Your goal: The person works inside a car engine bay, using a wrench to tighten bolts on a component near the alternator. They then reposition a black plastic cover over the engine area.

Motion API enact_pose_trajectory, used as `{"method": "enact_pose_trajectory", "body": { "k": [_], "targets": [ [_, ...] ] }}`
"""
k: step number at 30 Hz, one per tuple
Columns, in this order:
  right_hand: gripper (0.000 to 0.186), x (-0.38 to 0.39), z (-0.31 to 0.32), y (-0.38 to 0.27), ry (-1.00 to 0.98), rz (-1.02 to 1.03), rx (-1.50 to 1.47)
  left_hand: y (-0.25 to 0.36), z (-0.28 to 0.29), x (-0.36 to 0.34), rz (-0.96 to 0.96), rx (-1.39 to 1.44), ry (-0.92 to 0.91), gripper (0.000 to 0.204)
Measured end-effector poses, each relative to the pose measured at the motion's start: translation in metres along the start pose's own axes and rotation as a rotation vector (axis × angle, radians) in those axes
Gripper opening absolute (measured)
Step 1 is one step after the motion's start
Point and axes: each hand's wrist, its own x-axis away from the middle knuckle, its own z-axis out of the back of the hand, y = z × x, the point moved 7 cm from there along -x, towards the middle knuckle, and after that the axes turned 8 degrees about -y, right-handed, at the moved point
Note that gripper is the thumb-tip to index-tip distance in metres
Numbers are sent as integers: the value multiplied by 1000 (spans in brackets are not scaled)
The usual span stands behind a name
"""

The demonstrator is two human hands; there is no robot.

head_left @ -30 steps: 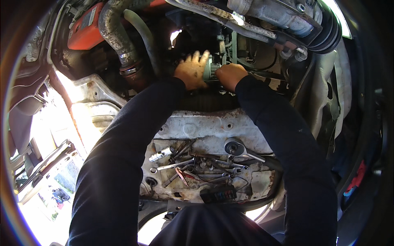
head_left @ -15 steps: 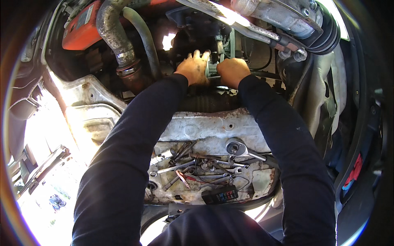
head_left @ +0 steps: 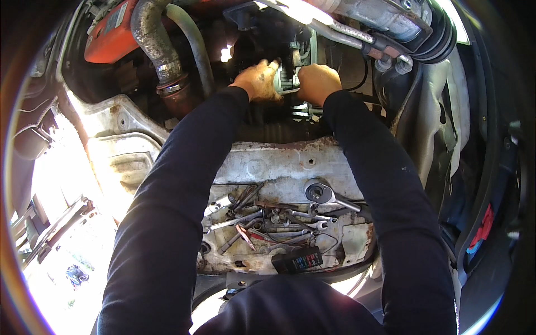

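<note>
Head cam: ratchet, wrenches btwn sleeves; grey hose nr L hand.

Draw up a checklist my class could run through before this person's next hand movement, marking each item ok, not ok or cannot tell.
1. Both hands visible: ok; the left hand and right hand show among the engine parts.
2. Right hand's grip: cannot tell; its fingertips are hidden.
3. Gloves worn: not ok; both hands are bare.
4. Ratchet within view: ok; the ratchet lies on the pale metal panel, beside the right sleeve.
5. Tools laid out neatly: not ok; spanners lie jumbled.
6. Even light: not ok; deep shadow surrounds the hands.
</note>
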Motion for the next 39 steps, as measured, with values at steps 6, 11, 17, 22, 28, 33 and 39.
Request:
{"method": "enact_pose_trajectory", "body": {
  "k": [6,11,17,22,28,33,39],
  "targets": [
    [37,-4,-23,3,-180,132,-201,0,19,37,209,-160,141,92],
    [35,-13,-44,-1,-245,381,8,-7,11,62,308,-134,-94,80],
    [24,-15,-49,-2,-177,565,-62,3,-4,72,497,-273,-60,99],
    [17,-16,-53,-6,-140,487,-1,-1,-7,71,585,-298,-99,105],
    [23,-19,-64,-17,-65,405,200,-1,-11,64,513,-209,-168,106],
    [20,-32,-64,-4,-154,221,-22,-5,-8,60,509,-179,-158,98],
    [42,-5,-64,23,-397,-468,-1570,-7,-10,56,550,-148,-140,98]
  ]
}}
